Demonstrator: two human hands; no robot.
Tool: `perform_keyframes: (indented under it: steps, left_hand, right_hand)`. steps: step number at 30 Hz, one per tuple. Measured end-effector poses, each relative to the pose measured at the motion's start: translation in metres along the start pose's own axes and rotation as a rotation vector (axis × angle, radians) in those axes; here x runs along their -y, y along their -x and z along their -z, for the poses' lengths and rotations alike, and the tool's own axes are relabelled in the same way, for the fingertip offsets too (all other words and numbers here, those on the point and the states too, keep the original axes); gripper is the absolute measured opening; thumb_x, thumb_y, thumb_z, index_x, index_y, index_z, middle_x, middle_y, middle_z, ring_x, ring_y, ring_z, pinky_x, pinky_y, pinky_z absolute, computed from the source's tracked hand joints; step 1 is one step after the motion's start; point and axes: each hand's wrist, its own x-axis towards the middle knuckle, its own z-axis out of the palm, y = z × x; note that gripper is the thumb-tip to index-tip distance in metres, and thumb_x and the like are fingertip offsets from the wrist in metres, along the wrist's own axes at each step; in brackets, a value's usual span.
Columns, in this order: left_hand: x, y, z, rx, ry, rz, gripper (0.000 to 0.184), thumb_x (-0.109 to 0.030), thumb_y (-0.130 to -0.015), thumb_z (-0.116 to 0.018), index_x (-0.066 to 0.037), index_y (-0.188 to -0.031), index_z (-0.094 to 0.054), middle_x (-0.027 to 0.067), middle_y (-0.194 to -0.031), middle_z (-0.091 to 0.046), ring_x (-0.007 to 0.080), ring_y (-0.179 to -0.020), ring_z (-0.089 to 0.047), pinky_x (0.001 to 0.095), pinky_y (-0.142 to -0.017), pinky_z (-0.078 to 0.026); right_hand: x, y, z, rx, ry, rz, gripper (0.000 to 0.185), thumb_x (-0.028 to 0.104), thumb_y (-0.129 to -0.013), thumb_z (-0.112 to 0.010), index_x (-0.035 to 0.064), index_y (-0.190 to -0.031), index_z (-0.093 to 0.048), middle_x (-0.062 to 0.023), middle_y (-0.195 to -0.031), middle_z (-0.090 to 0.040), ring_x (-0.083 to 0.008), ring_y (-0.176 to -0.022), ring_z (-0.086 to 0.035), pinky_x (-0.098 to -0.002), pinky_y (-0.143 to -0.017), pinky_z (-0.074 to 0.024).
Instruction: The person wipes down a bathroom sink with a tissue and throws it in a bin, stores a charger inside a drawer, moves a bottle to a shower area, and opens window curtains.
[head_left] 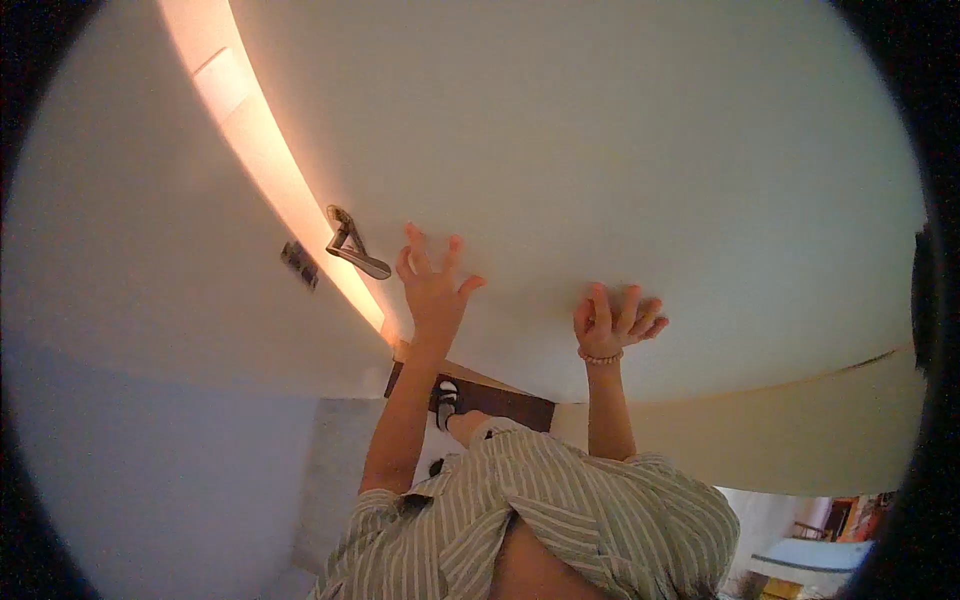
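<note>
A large pale door [640, 130] stands ajar in front of me, with a metal lever handle [360, 255] near its left edge. My left hand [432, 290] is raised against the door surface, just right of the handle, fingers spread and nothing held. Farther right, my right hand [612, 325] is also up at the door, its fingers apart and slightly bent, with a beaded bracelet [600, 356] on the wrist. Faint shadows lie close by the fingertips; whether every finger touches the door, I cannot tell.
Warm light comes through the gap [290, 170] left of the door. A dark switch-like plate [300, 264] is on the pale wall [130, 220] at left. Below are a dark threshold strip [510, 408] and my sandalled foot [447, 400]. Furniture shows at the lower right.
</note>
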Motion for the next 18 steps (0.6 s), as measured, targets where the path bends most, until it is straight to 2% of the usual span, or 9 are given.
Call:
perform_keyframes:
  steps: [1,4,6,7,10,12,14,16,18]
  left_hand:
    - [-0.036,0.039,-0.003,-0.01,0.002,-0.008,0.092,-0.036,-0.062,-0.086,-0.018,-0.142,-0.044,0.0278,-0.157,-0.016,0.0442,-0.134,-0.029,0.0566,-0.104,-0.034]
    - [-0.02,-0.006,-0.026,0.064,0.066,-0.091,0.086,-0.029,-0.062,-0.087,-0.021,-0.139,-0.049,0.0273,-0.155,-0.022,0.0435,-0.133,-0.034,0.057,-0.104,-0.034]
    - [-0.03,-0.028,-0.036,0.1,0.066,-0.153,0.082,-0.025,-0.065,-0.086,-0.016,-0.138,-0.05,0.0263,-0.151,-0.03,0.0432,-0.131,-0.037,0.0556,-0.107,-0.033]
    - [0.021,-0.004,-0.078,0.094,0.087,-0.157,0.082,-0.025,-0.065,-0.086,-0.016,-0.138,-0.05,0.0263,-0.151,-0.03,0.0432,-0.131,-0.037,0.0556,-0.107,-0.033]
    - [0.046,0.09,-0.096,0.133,0.188,-0.18,0.08,-0.022,-0.071,-0.084,-0.009,-0.14,-0.046,0.0254,-0.148,-0.035,0.0438,-0.132,-0.037,0.0539,-0.109,-0.032]
    - [0.098,0.067,-0.108,-0.03,0.384,-0.007,0.08,-0.027,-0.075,-0.082,-0.011,-0.143,-0.043,0.0224,-0.142,-0.035,0.0374,-0.128,-0.04,0.0525,-0.101,-0.041]
    - [0.136,0.042,-0.106,0.015,0.902,0.375,0.078,-0.036,-0.08,-0.078,-0.006,-0.142,-0.04,0.0211,-0.132,-0.044,0.0339,-0.125,-0.045,0.0502,-0.1,-0.042]
    - [0.199,-0.013,-0.142,0.131,1.05,0.164,0.08,-0.045,-0.081,-0.076,-0.003,-0.139,-0.041,0.0189,-0.126,-0.052,0.0292,-0.118,-0.051,0.0435,-0.097,-0.044]
    - [0.215,-0.013,-0.173,0.266,1.166,0.232,0.081,-0.048,-0.08,-0.075,-0.003,-0.138,-0.042,0.0166,-0.121,-0.055,0.027,-0.113,-0.053,0.0412,-0.095,-0.045]
  right_hand:
    - [-0.024,0.031,0.038,-0.016,0.015,-0.042,0.022,0.031,-0.088,-0.056,0.0251,-0.105,-0.07,-0.0101,-0.148,-0.043,-0.0404,-0.145,-0.02,-0.0574,-0.117,-0.0071]
    - [-0.018,0.019,-0.001,-0.029,0.056,-0.124,0.021,0.03,-0.091,-0.054,0.0206,-0.103,-0.069,-0.0122,-0.149,-0.041,-0.0403,-0.145,-0.02,-0.0565,-0.117,-0.0079]
    - [-0.027,0.023,-0.013,-0.046,0.093,-0.174,0.021,0.029,-0.093,-0.053,0.0191,-0.103,-0.068,-0.0132,-0.149,-0.04,-0.0404,-0.145,-0.021,-0.0559,-0.117,-0.0085]
    - [0.003,0.077,-0.043,-0.041,0.13,-0.157,0.018,0.029,-0.092,-0.056,0.0204,-0.104,-0.067,-0.0129,-0.148,-0.042,-0.0416,-0.145,-0.021,-0.0578,-0.116,-0.0079]
    - [0.023,0.178,0.021,-0.065,0.212,-0.111,0.016,0.028,-0.09,-0.063,0.023,-0.105,-0.066,-0.0123,-0.145,-0.044,-0.044,-0.143,-0.022,-0.0617,-0.115,-0.0069]
    - [0.044,0.198,0.04,0.008,0.297,-0.115,0.016,0.026,-0.09,-0.062,0.0208,-0.105,-0.066,-0.0125,-0.145,-0.044,-0.0428,-0.144,-0.019,-0.0607,-0.115,-0.0071]
    - [0.078,0.219,0.062,0.0,0.327,-0.115,0.017,0.025,-0.09,-0.061,0.0191,-0.105,-0.066,-0.013,-0.145,-0.043,-0.0423,-0.144,-0.018,-0.0606,-0.115,-0.0069]
    - [0.119,0.217,0.062,0.046,0.345,-0.137,0.017,0.024,-0.09,-0.06,0.0175,-0.106,-0.066,-0.0136,-0.146,-0.042,-0.0418,-0.145,-0.018,-0.0606,-0.115,-0.0067]
    - [0.171,0.215,0.056,0.138,-0.071,-0.329,0.022,0.024,-0.094,-0.056,0.0111,-0.111,-0.063,-0.015,-0.143,-0.045,-0.0387,-0.142,-0.026,-0.0556,-0.116,-0.011]
